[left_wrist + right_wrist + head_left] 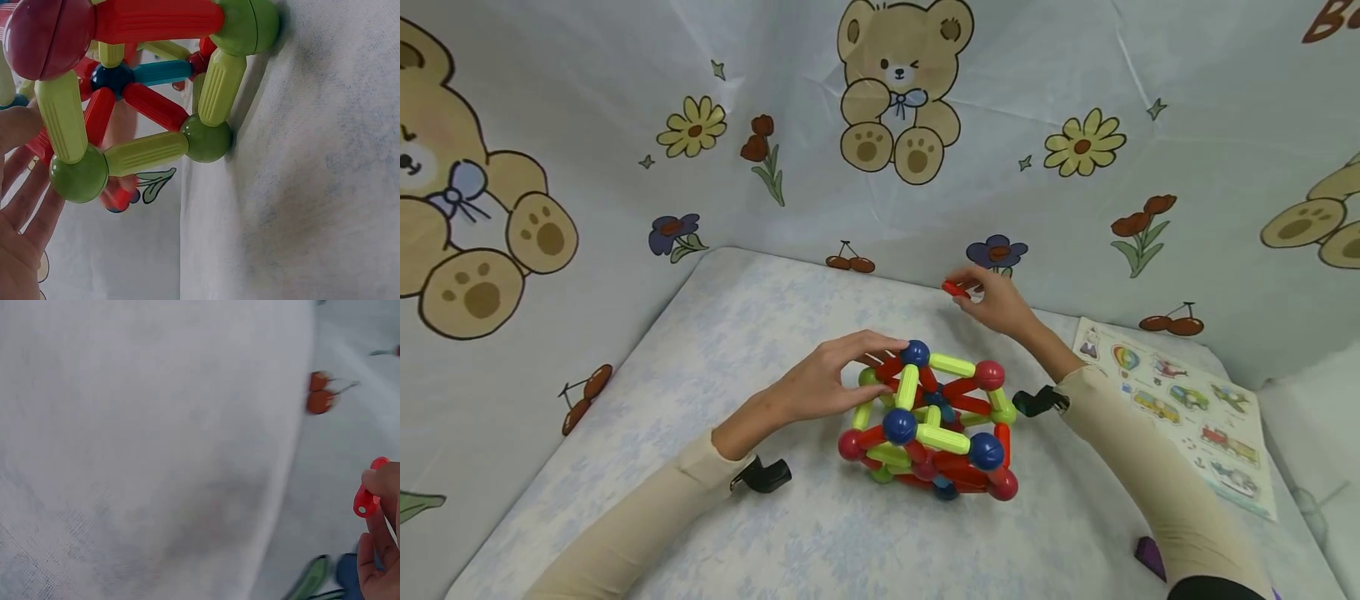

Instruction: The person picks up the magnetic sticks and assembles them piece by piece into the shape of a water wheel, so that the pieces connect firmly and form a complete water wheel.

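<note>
A ball-and-stick magnetic structure [936, 439] stands on the table in the middle of the head view. Blue, red and green balls join its red and yellow-green ribbed sticks. My left hand [827, 377] holds its upper left corner, the fingers near the blue top ball [915, 352] and the thumb against the side. In the left wrist view, green balls [79, 175] and a turquoise stick [162, 72] show up close. Beyond the structure, my right hand [997, 302] is raised apart from it and pinches a short red stick [365, 499] between thumb and fingers.
An illustrated sheet or booklet [1187, 408] lies at the table's right side, beyond the right forearm. A dark purple piece [1150, 557] sits by the right sleeve. A bear-print curtain [805, 75] hangs behind the pale patterned tabletop [700, 400].
</note>
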Tool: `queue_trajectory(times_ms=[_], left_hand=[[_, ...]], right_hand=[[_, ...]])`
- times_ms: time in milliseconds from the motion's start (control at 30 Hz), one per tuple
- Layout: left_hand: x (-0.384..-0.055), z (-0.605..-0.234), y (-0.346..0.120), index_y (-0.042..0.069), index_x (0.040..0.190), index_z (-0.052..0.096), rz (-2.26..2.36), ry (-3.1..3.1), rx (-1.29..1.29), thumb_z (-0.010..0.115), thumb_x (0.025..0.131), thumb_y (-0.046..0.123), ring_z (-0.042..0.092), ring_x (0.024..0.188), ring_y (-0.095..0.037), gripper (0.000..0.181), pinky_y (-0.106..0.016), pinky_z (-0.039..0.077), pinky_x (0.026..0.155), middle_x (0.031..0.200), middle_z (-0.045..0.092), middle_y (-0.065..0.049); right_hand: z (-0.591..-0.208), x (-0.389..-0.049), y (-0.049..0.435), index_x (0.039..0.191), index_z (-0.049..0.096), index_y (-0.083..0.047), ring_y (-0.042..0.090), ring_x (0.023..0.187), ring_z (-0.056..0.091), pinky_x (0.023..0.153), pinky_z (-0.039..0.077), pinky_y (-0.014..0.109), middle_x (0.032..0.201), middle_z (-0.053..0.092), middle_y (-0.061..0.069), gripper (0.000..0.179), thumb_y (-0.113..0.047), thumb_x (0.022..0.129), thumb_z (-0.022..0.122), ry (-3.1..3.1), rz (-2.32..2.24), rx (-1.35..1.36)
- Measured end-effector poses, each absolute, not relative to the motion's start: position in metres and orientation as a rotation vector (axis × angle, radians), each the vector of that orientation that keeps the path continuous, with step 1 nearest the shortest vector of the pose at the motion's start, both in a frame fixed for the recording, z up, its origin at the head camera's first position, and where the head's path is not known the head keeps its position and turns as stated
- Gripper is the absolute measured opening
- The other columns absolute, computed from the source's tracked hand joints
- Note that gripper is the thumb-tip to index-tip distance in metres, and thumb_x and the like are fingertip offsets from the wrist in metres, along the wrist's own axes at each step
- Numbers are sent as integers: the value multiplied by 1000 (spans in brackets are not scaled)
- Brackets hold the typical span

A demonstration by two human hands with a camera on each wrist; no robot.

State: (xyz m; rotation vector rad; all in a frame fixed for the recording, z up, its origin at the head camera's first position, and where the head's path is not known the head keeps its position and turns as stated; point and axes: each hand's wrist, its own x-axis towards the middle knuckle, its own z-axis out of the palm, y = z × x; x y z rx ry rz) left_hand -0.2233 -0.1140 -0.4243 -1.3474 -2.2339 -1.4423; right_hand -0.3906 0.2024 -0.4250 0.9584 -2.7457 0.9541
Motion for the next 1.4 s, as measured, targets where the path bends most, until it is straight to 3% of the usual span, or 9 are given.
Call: queue_trajectory(times_ms=[133, 300, 400, 533, 633, 700, 800, 1000, 1400], left_hand=[[-224, -424, -117, 8, 154, 55, -1425, -2263, -1335, 86, 88, -5, 73, 114, -17, 74, -31, 61, 97, 145, 65, -10], [-225, -425, -122, 9, 156, 54, -1415, -2295, -1301, 86, 89, -4, 75, 111, -16, 76, -32, 61, 97, 141, 68, -9], [-226, -426, -124, 9, 157, 53, -1408, -2322, -1279, 85, 89, -4, 75, 112, -16, 76, -33, 61, 97, 137, 70, -8], [-226, -427, -123, 8, 158, 53, -1388, -2359, -1255, 84, 91, -2, 75, 112, -17, 75, -32, 61, 98, 134, 72, -8], [-226, -428, -122, 5, 154, 58, -1392, -2357, -1253, 84, 91, -3, 74, 113, -18, 69, -33, 61, 98, 133, 72, -9], [-226, -428, -121, 3, 149, 62, -1399, -2344, -1256, 84, 91, -3, 74, 112, -18, 63, -33, 61, 98, 133, 72, -9], [-226, -429, -120, 0, 143, 66, -1409, -2323, -1266, 83, 92, -3, 74, 112, -18, 54, -33, 61, 98, 130, 72, -9], [-225, -429, -118, 0, 141, 67, -1401, -2315, -1270, 83, 92, -4, 74, 112, -21, 52, -33, 61, 97, 130, 72, -11], [-223, -428, -111, -1, 140, 68, -1396, -2325, -1272, 83, 92, -3, 75, 111, -22, 50, -35, 62, 96, 132, 72, -13]], right_hand=[[-389, -357, 214, 139, 65, -6, 30, 116, 70, 102, 57, 41, 129, 72, 14, 43, -1, 98, 77, -2574, 1056, 929], [-352, -303, 222, 140, 67, -8, 11, 116, 67, 106, 49, 22, 126, 72, 8, 46, 3, 96, 78, -2434, 1171, 921], [-338, -268, 225, 138, 68, -4, 7, 115, 67, 110, 48, 20, 122, 71, 5, 51, 14, 91, 78, -2358, 1254, 935], [-331, -229, 229, 135, 71, 2, 12, 116, 68, 108, 51, 20, 119, 74, 2, 59, 25, 81, 79, -2248, 1339, 1029], [-336, -210, 232, 128, 73, 7, 15, 116, 68, 104, 54, 21, 118, 75, 6, 40, 12, 89, 81, -2169, 1381, 1162], [-341, -201, 234, 123, 75, 6, 14, 115, 68, 102, 55, 20, 118, 75, 9, 30, -6, 97, 80, -2137, 1354, 1248], [-350, -192, 235, 120, 77, 1, 12, 115, 69, 99, 55, 19, 115, 76, 11, 34, -27, 103, 75, -2109, 1269, 1345], [-365, -188, 235, 119, 79, -5, 15, 119, 68, 102, 54, 18, 117, 76, 12, 25, -25, 108, 69, -2082, 1139, 1454], [-370, -189, 241, 115, 78, -5, 23, 119, 66, 105, 49, 18, 119, 74, 14, 20, -19, 109, 67, -2009, 991, 1518]])
